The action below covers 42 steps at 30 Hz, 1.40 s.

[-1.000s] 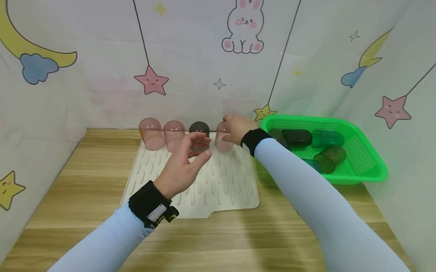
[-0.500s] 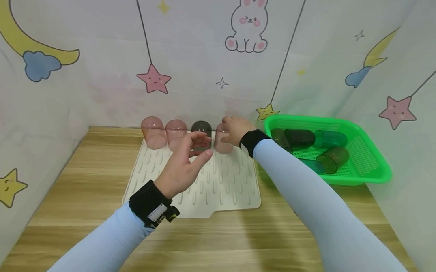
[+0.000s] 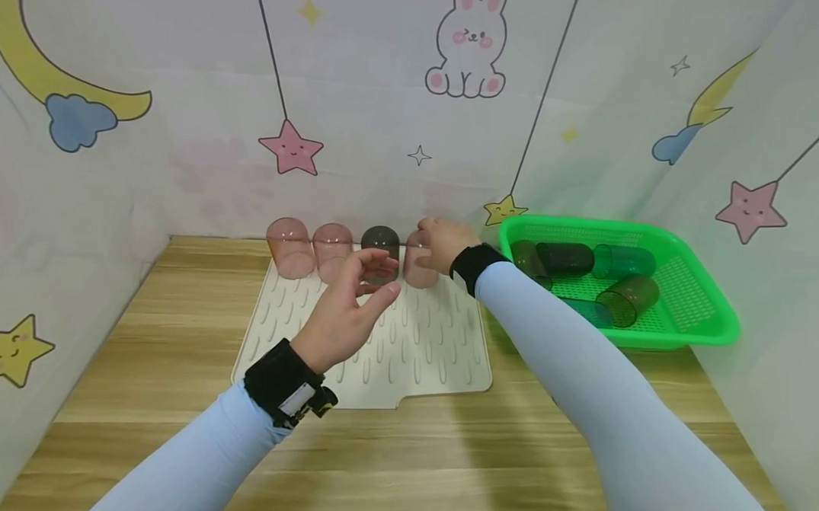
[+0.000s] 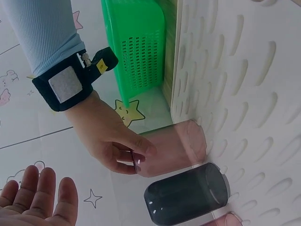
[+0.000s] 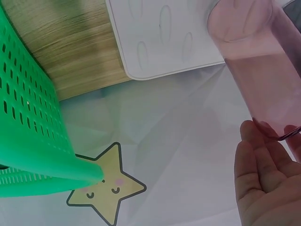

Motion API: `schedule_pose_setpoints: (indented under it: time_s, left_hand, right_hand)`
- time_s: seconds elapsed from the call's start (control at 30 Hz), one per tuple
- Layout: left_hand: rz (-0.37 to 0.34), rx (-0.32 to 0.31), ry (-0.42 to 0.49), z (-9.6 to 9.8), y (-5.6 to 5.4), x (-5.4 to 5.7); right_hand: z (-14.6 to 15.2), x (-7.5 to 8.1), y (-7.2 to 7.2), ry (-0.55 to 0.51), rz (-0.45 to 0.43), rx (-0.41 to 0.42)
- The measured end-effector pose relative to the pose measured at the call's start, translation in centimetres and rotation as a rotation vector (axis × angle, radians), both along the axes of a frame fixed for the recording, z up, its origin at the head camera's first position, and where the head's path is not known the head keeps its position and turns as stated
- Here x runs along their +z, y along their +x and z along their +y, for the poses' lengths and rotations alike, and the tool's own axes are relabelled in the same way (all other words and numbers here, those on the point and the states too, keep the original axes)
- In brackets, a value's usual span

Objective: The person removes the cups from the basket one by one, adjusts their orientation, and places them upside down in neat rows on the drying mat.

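My right hand grips a clear pink cup by its upturned base; the cup stands upside down on the cream ridged drying mat. In the right wrist view the fingers curl round the base end of this pink cup. Left of it, a dark grey cup and two more pink cups, one beside it and one at the far left, stand inverted in a row along the mat's back edge. My left hand hovers over the mat, fingers loosely bent, holding nothing.
A green plastic basket stands at the right on the wooden table, with several tinted cups lying in it, among them a teal cup and a brown cup. A cartoon-printed cloth wall rises right behind the mat.
The head view has shifted slightly, moving the scene a little to the right. My right hand stays on the pink cup and my left hand keeps its pose.
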<state>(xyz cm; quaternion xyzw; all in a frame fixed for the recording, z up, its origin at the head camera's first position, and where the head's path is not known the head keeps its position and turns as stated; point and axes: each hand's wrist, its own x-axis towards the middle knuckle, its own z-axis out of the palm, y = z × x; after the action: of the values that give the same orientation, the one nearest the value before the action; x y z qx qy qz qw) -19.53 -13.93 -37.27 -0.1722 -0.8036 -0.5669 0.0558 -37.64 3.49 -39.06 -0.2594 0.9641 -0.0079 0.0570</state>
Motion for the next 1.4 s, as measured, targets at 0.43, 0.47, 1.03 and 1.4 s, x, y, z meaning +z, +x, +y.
schedule_pose_setpoints:
  time_s: [0.43,0.47,1.03,1.4]
  left_hand:
    - [-0.005,0.001,0.005,0.0,0.0,-0.1]
    - [-0.004,0.000,0.005,0.1,0.0,-0.1]
    - [-0.011,0.000,-0.016,1.1,0.1,-0.2]
    - [0.017,-0.003,-0.038,1.6,0.2,-0.3]
  right_hand:
    - [0.2,0.0,0.3,-0.031,0.006,-0.007]
    - [0.3,0.0,0.3,-0.035,0.002,-0.008]
    - [1.4,2.2,1.7,-0.118,0.023,0.014]
    - [4.4,5.1,3.7,-0.158,0.074,0.051]
